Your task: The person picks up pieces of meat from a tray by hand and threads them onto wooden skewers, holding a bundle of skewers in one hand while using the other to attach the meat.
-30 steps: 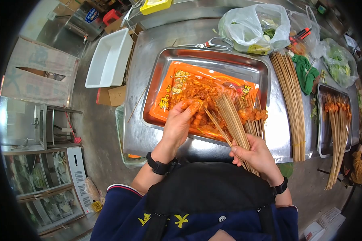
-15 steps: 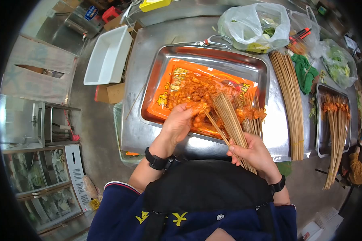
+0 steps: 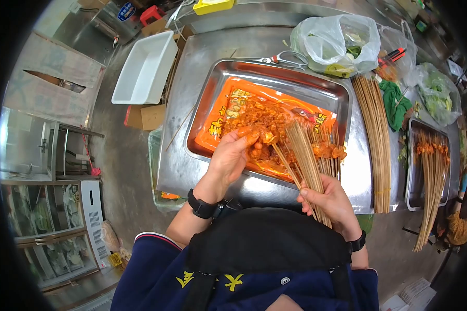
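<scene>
**Fig. Threading at the tray, seen from above the worker.** The left hand (image 3: 228, 158) has its fingers pinched together on a piece of meat (image 3: 255, 141) above the near edge of the steel tray (image 3: 275, 72). The right hand (image 3: 329, 199) has its fingers clamped round a bundle of skewers (image 3: 303, 155), whose points fan out over the tray's near right corner. The marinated meat (image 3: 264, 119) is heaped on an orange bag (image 3: 228, 103) spread across the tray's middle.

*Risks, as judged:*
- The sauce-slick piece may slip from the pinch and drop onto the table (image 3: 174, 166) at its near edge.
- A skewer point stands close to the left fingertips and could prick them if driven off line.
- The bundle, gripped low, may splay and shed sticks.

*Hidden:*
- The fingers cover most of the piece, so it cannot be told whether a point has entered it.
- The bundle's butt ends disappear behind a dark garment (image 3: 264, 238).
- The bag's printing is unreadable under the meat.
</scene>
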`<state>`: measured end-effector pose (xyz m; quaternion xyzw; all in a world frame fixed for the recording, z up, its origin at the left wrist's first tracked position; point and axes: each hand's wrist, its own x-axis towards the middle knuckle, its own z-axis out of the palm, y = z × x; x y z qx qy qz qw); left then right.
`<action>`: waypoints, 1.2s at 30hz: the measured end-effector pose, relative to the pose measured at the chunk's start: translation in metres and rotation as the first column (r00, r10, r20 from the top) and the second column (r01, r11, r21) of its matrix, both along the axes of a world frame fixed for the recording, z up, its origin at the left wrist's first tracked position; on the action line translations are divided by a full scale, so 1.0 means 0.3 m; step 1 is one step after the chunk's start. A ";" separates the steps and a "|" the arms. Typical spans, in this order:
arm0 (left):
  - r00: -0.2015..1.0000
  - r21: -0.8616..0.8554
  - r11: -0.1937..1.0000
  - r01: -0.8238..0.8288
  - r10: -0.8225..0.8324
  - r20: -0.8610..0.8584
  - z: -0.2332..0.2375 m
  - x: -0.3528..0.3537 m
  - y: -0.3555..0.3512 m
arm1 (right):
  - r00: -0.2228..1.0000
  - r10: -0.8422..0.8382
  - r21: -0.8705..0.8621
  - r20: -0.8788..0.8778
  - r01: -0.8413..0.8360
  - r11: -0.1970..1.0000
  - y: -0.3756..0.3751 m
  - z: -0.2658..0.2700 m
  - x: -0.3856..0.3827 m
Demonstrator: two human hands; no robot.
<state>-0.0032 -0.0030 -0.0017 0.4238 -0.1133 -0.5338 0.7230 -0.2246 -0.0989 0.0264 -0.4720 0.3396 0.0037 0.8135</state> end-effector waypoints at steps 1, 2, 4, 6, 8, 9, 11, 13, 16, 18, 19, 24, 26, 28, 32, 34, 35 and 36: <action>1.000 0.023 1.000 -0.013 0.013 -0.006 0.006 -0.005 -0.004 | 1.000 -0.001 -0.002 0.000 0.001 1.000 0.001 0.000 -0.001; 1.000 0.047 0.999 -0.026 0.027 -0.012 0.009 -0.008 -0.006 | 1.000 0.003 0.000 0.003 -0.003 1.000 0.002 -0.001 0.000; 1.000 0.029 1.000 0.013 -0.013 -0.008 -0.007 0.003 -0.001 | 1.000 0.007 0.003 0.007 -0.007 1.000 0.005 0.001 0.000; 0.999 0.013 0.999 0.051 -0.050 -0.003 -0.011 0.002 0.000 | 1.000 0.010 -0.001 -0.014 -0.010 1.000 0.007 0.005 0.001; 0.999 0.048 0.998 0.032 -0.033 0.026 -0.005 -0.012 -0.010 | 1.000 0.016 -0.003 -0.014 -0.016 1.000 0.007 0.004 0.002; 0.999 0.048 0.998 0.033 -0.035 0.027 -0.004 -0.014 -0.013 | 1.000 0.022 -0.007 -0.015 -0.023 1.000 0.007 0.004 0.002; 0.999 0.065 0.997 0.048 -0.049 0.013 -0.003 -0.016 -0.017 | 1.000 0.017 -0.004 -0.013 -0.017 1.000 0.007 0.005 0.001; 0.999 0.090 0.995 0.044 -0.047 0.028 -0.008 -0.023 -0.019 | 1.000 0.011 0.000 -0.011 -0.011 1.000 0.007 0.006 0.000; 0.998 0.119 0.992 0.037 -0.043 0.051 0.003 -0.043 -0.029 | 1.000 0.008 -0.011 -0.012 -0.008 1.000 0.006 0.004 0.001; 0.997 0.123 0.992 0.038 -0.045 0.056 0.003 -0.059 -0.030 | 1.000 0.000 -0.025 -0.011 0.000 1.000 0.007 0.000 -0.003; 0.998 0.128 0.990 0.054 -0.058 0.028 0.001 -0.065 -0.029 | 1.000 -0.003 -0.026 -0.010 0.002 1.000 0.006 0.001 -0.003; 0.996 0.137 0.987 0.079 -0.075 -0.038 -0.001 -0.065 -0.031 | 1.000 -0.023 -0.048 -0.019 0.022 0.999 0.010 0.007 -0.004; 0.992 0.146 0.985 0.095 -0.082 -0.094 -0.006 -0.064 -0.031 | 0.999 -0.026 -0.048 -0.024 0.025 0.999 0.013 0.010 -0.004; 0.993 0.155 0.984 0.089 -0.076 -0.086 0.004 -0.075 -0.039 | 0.999 -0.032 -0.050 -0.025 0.030 0.998 0.014 0.012 -0.005; 0.963 0.164 0.949 0.269 -0.260 -0.070 -0.023 -0.071 -0.027 | 0.999 -0.031 -0.066 -0.029 0.029 0.997 0.015 0.013 -0.004; 0.957 0.167 0.942 0.290 -0.283 -0.065 -0.012 -0.087 -0.032 | 0.999 -0.040 -0.076 -0.032 0.037 0.996 0.013 0.015 0.000; 0.952 0.172 0.936 0.307 -0.301 -0.058 0.000 -0.094 -0.035 | 0.998 -0.046 -0.080 -0.046 0.043 0.996 0.014 0.020 0.002; 0.951 0.167 0.936 0.309 -0.304 -0.053 0.009 -0.101 -0.038 | 0.997 -0.054 -0.085 -0.062 0.048 0.995 0.014 0.024 0.001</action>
